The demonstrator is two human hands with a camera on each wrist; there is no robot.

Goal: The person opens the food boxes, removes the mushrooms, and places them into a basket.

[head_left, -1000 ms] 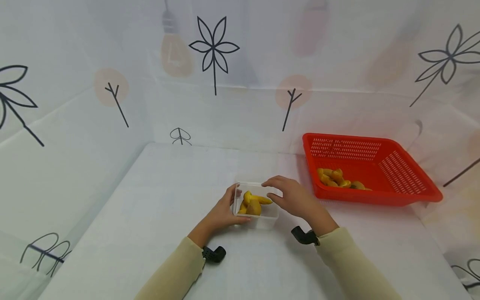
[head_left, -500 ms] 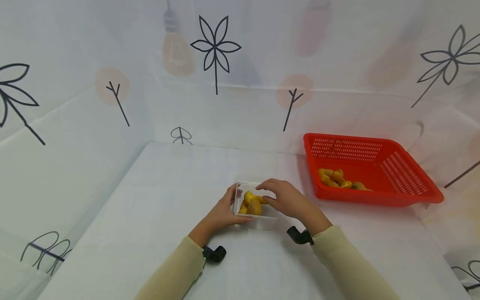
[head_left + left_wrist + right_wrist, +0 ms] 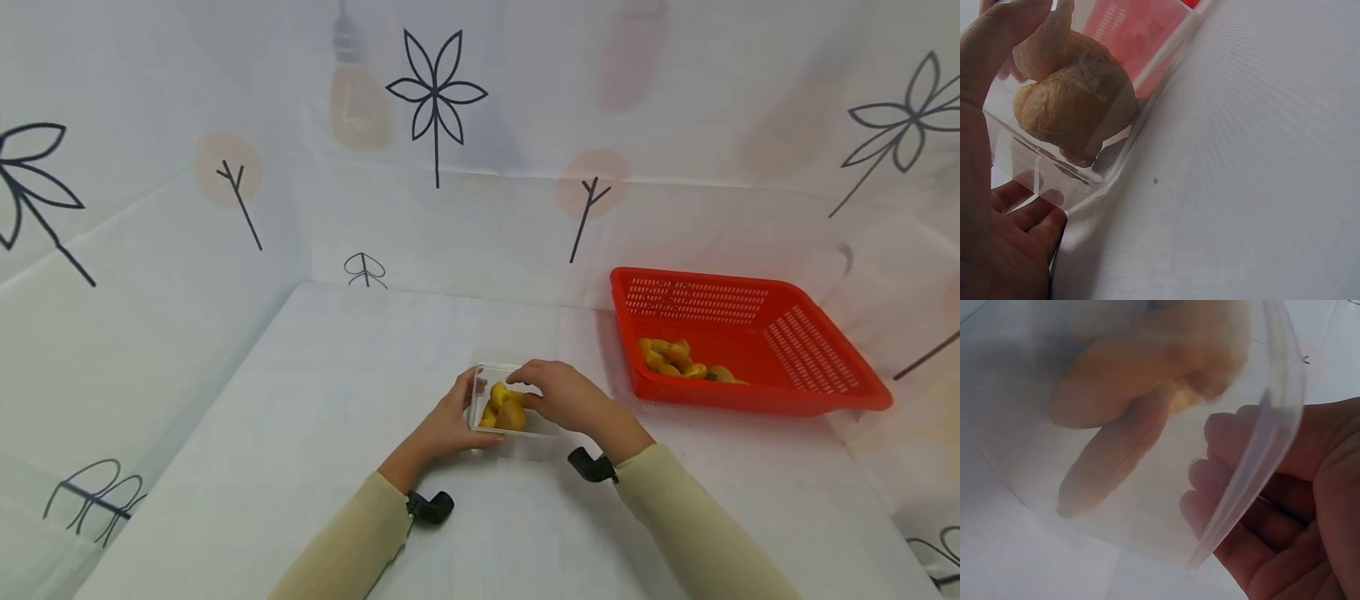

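Observation:
My left hand (image 3: 447, 427) grips a clear plastic box (image 3: 525, 448) at its left side, thumb along the near wall and fingers at the far side. Inside lie several yellow-brown pieces (image 3: 512, 415), shaped like mushrooms with rounded caps and stems. Seen through the wall in the left wrist view, a wrinkled lump (image 3: 1082, 103) sits behind the thumb. My right hand (image 3: 572, 402) reaches over the box's right rim with loosely bent fingers. In the right wrist view its fingertips (image 3: 1225, 437) stop short of the pieces, beside one long stem (image 3: 1113, 459).
A red perforated plastic basket (image 3: 765, 396) stands at the back right of the white table (image 3: 360, 358), with several more yellow pieces (image 3: 678, 358) in its left part. White patterned cloth (image 3: 480, 225) walls in the back and sides. A black wrist camera (image 3: 431, 507) is strapped on each wrist.
My right hand has moved left and deeper over the box, so it now covers the end of the long yellow stem. The left hand and the box stay in place.

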